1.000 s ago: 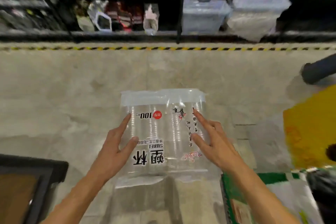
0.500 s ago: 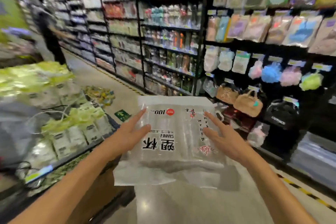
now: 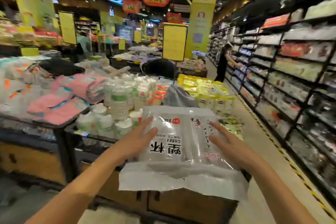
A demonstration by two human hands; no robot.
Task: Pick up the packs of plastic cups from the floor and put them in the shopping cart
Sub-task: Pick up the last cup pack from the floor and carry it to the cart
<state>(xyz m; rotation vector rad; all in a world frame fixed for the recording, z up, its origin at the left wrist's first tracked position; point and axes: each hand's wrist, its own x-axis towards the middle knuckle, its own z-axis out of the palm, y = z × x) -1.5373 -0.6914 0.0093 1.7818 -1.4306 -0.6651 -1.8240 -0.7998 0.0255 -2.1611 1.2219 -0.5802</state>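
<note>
I hold a clear pack of plastic cups flat at chest height, printed with black characters and a red dot. My left hand grips its left edge, fingers spread over the top. On the right edge lies my right hand, fingers also spread. The pack hangs in front of a display table. No shopping cart shows in the head view.
A wooden display table stands before me with stacked paper cups, pink cloths and yellow packs. Dark shelving lines the right side of the aisle. A person stands at the shelves farther down.
The pack has come up off the floor between both hands. My view has swung from the floor up and left, from the shelves to the display table and aisle.
</note>
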